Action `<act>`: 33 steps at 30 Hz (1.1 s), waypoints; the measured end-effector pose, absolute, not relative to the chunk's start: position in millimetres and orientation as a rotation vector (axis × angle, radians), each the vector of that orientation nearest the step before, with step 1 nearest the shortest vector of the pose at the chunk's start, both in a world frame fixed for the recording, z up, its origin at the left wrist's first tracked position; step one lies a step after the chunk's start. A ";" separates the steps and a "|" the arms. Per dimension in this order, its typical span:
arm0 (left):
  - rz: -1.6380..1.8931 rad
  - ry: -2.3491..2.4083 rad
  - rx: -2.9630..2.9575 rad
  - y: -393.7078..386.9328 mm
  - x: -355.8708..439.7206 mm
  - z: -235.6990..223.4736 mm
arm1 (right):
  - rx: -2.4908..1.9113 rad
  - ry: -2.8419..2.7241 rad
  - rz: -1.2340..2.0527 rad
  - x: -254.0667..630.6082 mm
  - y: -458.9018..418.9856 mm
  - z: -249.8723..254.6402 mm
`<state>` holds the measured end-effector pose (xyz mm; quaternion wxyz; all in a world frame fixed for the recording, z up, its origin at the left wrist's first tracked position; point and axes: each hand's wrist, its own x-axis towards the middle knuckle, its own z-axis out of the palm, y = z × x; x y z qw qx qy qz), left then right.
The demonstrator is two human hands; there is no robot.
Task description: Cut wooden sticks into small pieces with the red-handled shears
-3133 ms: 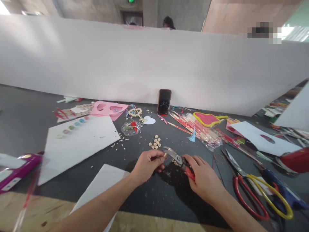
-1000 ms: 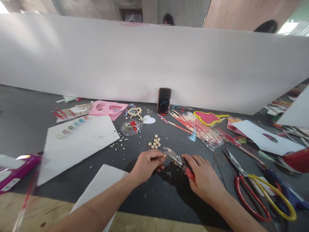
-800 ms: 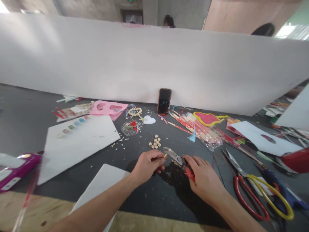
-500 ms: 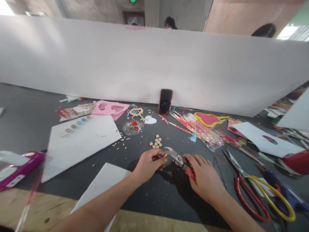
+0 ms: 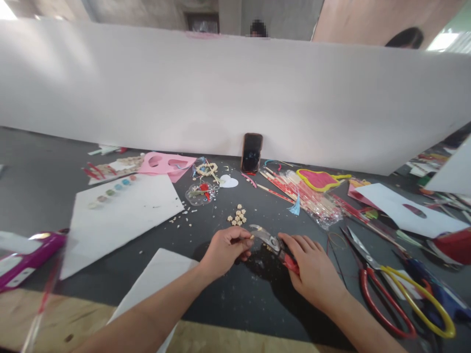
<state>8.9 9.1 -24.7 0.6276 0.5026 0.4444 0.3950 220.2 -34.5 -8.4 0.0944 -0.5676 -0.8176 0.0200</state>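
Observation:
My right hand [image 5: 311, 262] is wrapped round the red handles of a pair of pruning shears [image 5: 270, 241], whose curved metal blades point left. My left hand [image 5: 226, 250] pinches a thin pale stick [image 5: 252, 237] between thumb and fingertips, its end showing close beside the blades. Whether stick and blades touch I cannot tell. Just beyond the left hand lies a small pile of flower-shaped wooden pieces [image 5: 237, 215]. A few pale bits lie under the shears, partly hidden by them.
A phone [image 5: 252, 153] leans on a white partition [image 5: 221, 93]. Large scissors [image 5: 371, 264] lie at right, near bagged red-and-white sticks [image 5: 305, 198]. White boards [image 5: 121, 215] and a purple tool [image 5: 33, 257] are at left. A pink mask-like sheet [image 5: 165, 164] lies behind. People's heads show beyond the partition.
Both hands hold nearly the same pose, with the stick and shears still close together. The view has shifted slightly, and a head beyond the partition at right has moved a little.

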 end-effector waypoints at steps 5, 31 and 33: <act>0.895 1.029 1.143 8.5 9.8 -22.9 | -1.652 -2.410 0.150 218.0 -34.5 -8.4; 0.905 1.010 1.220 8.8 9.2 -27.8 | -1.584 -2.418 0.111 221.3 -32.2 -9.7; 0.912 1.009 1.228 8.7 9.6 -27.0 | -1.591 -2.430 0.097 221.6 -32.5 -9.1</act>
